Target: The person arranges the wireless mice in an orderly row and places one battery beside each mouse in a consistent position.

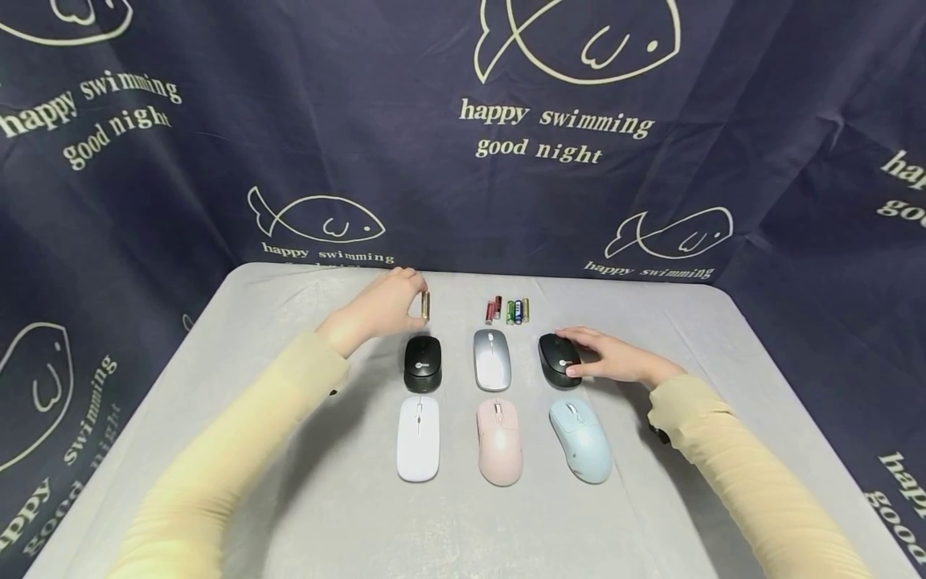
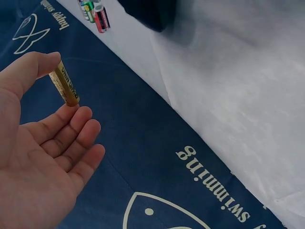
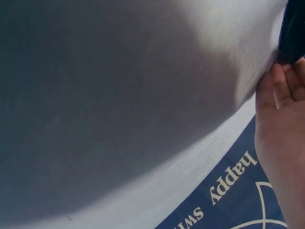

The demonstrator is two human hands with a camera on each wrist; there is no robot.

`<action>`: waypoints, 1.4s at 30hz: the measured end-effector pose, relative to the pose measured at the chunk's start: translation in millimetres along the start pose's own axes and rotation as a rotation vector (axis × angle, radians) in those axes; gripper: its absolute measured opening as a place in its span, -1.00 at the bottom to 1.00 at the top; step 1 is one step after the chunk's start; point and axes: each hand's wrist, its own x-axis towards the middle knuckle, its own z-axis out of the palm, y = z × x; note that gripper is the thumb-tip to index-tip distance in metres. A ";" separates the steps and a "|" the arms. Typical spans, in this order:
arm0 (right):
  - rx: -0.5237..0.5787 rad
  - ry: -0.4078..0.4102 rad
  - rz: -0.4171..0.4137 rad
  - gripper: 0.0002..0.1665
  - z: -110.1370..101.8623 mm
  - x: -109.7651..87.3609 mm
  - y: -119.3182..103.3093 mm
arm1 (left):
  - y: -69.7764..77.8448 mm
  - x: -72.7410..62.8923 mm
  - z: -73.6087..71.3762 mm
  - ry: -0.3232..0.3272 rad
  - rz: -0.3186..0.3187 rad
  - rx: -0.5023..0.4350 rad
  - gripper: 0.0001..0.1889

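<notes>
1. Grey table, round-cornered.
2. Left hand: thumb and fingertip pinch the battery end to end.
3. Right hand: thumb and fingers hold the black mouse.
4. Black mouse: glossy, pale logo, right of the silver mouse.
5. Battery: slim gold cylinder, dark lettering, just beyond the other mouse in black.

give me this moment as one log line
left hand: pinches gold cylindrical battery | right hand: grips rounded black mouse | beside black mouse: flat silver-grey mouse | surface: pale grey tabletop

Curtained space, room type unclear, navy fish-print curtains around a pale table
</notes>
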 end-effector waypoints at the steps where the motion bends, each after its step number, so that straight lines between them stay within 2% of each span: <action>1: 0.004 -0.002 0.001 -0.16 0.4 0.0 0.5 | -0.1 -2.5 0.9 -0.004 -0.003 0.001 -0.52; 7: 0.012 -0.007 0.005 -0.18 0.2 -0.9 1.2 | -1.7 -15.8 7.1 -0.022 -0.024 -0.017 -0.49; 16: 0.012 0.001 0.013 -0.17 -0.2 -2.9 0.8 | -5.7 -32.1 14.3 -0.012 -0.022 -0.033 -0.49; 25: 0.023 -0.010 0.030 -0.14 0.0 -2.9 -2.2 | -14.6 -51.8 28.8 -0.041 -0.034 -0.062 -0.50; 32: 0.028 -0.013 0.025 -0.13 -0.5 -2.6 -4.8 | -20.6 -59.5 39.4 -0.054 -0.033 -0.071 -0.51; 42: 0.026 -0.018 0.029 -0.14 -0.9 -2.5 -4.6 | -26.5 -63.2 47.8 -0.100 -0.023 -0.065 -0.56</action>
